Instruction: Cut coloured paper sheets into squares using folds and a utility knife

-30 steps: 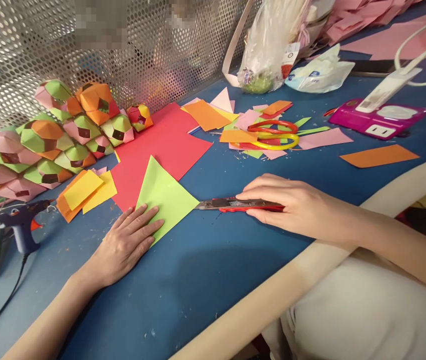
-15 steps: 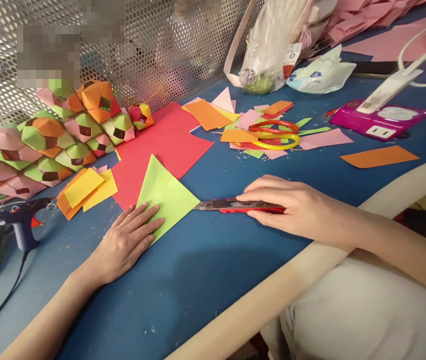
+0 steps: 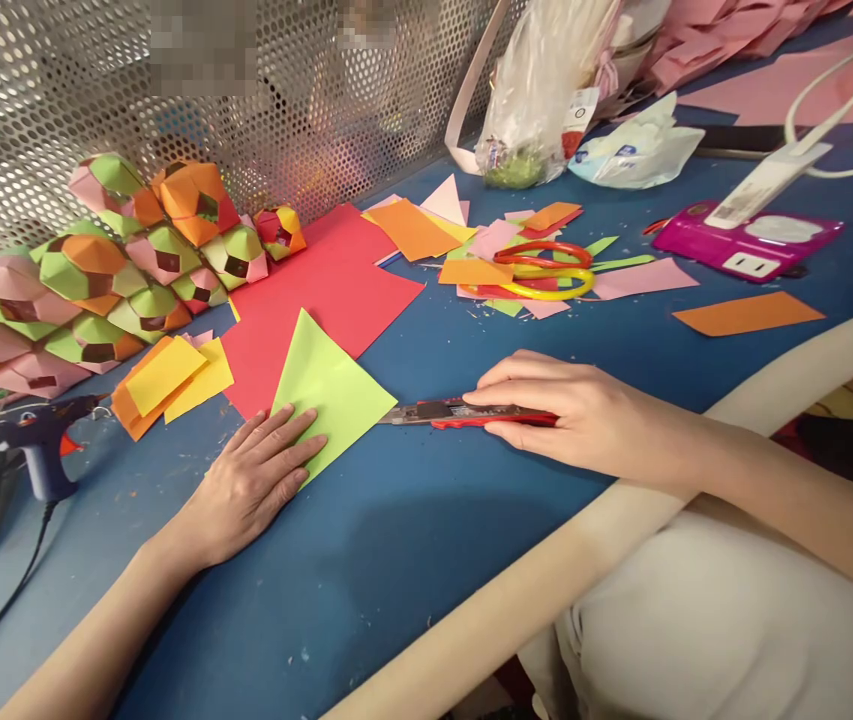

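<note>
A light green paper triangle (image 3: 328, 385) lies folded on the blue table (image 3: 366, 560), partly over a red sheet (image 3: 321, 285). My left hand (image 3: 253, 485) lies flat on the triangle's near corner, fingers stretched out. My right hand (image 3: 583, 415) is closed on a red utility knife (image 3: 463, 412) that lies low along the table. Its blade tip touches the triangle's right point.
Folded paper balls (image 3: 96, 280) are stacked against the perforated metal wall at left. A glue gun (image 3: 40, 440) and yellow and orange squares (image 3: 167, 380) lie nearby. Scissors (image 3: 546, 268) rest on paper scraps behind. A pink power strip (image 3: 748, 245) sits at right.
My right hand has slid the knife slightly left, bringing the blade tip against the triangle's point. My left hand has stayed put.
</note>
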A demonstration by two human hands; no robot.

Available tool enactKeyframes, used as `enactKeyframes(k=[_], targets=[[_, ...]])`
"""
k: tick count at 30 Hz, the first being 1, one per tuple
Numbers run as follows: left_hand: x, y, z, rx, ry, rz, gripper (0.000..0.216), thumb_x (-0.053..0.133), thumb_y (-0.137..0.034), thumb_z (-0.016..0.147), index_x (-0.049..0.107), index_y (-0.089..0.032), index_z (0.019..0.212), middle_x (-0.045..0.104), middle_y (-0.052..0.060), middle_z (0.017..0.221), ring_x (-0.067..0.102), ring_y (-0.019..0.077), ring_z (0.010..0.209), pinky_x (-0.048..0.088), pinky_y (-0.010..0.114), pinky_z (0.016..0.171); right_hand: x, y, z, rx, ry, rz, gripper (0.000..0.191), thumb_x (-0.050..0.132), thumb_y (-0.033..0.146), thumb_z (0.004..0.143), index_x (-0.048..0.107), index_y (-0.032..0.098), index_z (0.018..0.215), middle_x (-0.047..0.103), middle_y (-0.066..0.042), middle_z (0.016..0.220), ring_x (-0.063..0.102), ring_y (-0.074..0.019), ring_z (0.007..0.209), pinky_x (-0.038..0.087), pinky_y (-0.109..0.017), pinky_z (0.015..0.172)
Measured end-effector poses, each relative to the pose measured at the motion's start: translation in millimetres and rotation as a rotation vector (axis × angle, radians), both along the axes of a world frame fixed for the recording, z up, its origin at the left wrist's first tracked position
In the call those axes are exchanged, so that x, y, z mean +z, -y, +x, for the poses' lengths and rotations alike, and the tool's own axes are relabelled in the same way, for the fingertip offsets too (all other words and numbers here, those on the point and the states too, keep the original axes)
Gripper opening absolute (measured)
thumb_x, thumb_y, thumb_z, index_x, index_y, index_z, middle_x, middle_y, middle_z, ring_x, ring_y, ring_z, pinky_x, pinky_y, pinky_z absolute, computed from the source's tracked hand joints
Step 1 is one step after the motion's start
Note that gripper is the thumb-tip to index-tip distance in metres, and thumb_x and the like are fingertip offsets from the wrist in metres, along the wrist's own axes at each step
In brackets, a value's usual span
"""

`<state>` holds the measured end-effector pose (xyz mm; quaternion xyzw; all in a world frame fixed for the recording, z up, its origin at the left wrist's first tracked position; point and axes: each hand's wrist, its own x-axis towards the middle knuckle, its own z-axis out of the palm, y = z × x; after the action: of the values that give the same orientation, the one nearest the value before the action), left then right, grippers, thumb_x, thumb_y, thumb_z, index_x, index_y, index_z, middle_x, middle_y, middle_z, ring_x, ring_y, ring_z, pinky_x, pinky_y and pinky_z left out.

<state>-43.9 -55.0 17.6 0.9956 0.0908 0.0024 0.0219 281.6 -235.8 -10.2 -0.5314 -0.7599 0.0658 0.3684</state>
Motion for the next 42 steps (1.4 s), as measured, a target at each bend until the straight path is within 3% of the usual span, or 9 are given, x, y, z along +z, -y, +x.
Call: enactKeyframes(k=[25,42], targets=[[0.5,1.5,1.9,0.025,-0.016,-0.022,0.043,0.035,-0.029,0.102,0.044,-0.028,0.145,0.033,0.001,0.157,0.027,0.0247,0.146,0.026,0.049,0.120,1.8,-0.7,-17.1,0.024,-0.032,-0.045,0.022,0.052,0.017,0.094,0.068,0.021,0.109,0.065,-0.006,0.098,0.060,-0.0174,0.090,0.050,-0.029,0.076],[0.2,3.3,3.3,0.039,-0.010,-0.059,0.044,0.034,-0.031,0.103,0.042,-0.029,0.145,0.034,0.001,0.156,0.027,0.0244,0.146,0.025,0.049,0.120,-2.5,-1.2,-22.1,0.058,0.017,0.009,0.023,0.052,0.016,0.095,0.066,0.019,0.113,0.065,-0.007,0.100,0.059,-0.0187,0.092,0.050,-0.030,0.077]])
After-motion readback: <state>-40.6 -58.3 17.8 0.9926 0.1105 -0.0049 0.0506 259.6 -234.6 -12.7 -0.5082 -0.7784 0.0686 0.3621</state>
